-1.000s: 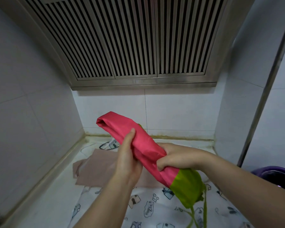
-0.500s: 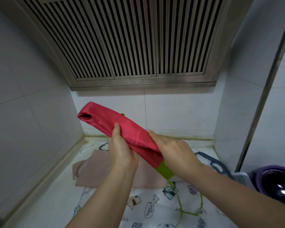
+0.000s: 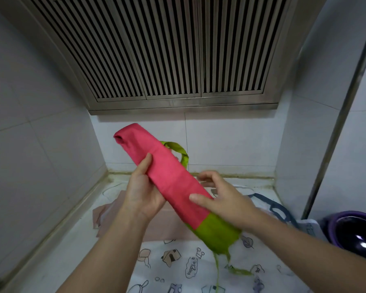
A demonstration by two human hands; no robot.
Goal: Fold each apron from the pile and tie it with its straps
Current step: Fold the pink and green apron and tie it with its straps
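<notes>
A pink apron with a green end is rolled into a long tube and held slanting in the air above the counter. My left hand grips it from below at the middle, thumb up along its near side. My right hand straddles the lower part with relaxed fingers, its thumb lying on the pink cloth. A green strap loop sticks out behind the roll. Thin green straps dangle from the green end.
On the counter lie a beige apron, a white printed apron and one with dark blue straps. A purple basin sits at the right. The range hood hangs overhead, and a metal pipe runs up the right side.
My right hand has loosened from a firm grip to a light touch. The roll has shifted so that its green end shows again below my right hand, and a strap loop now shows behind.
</notes>
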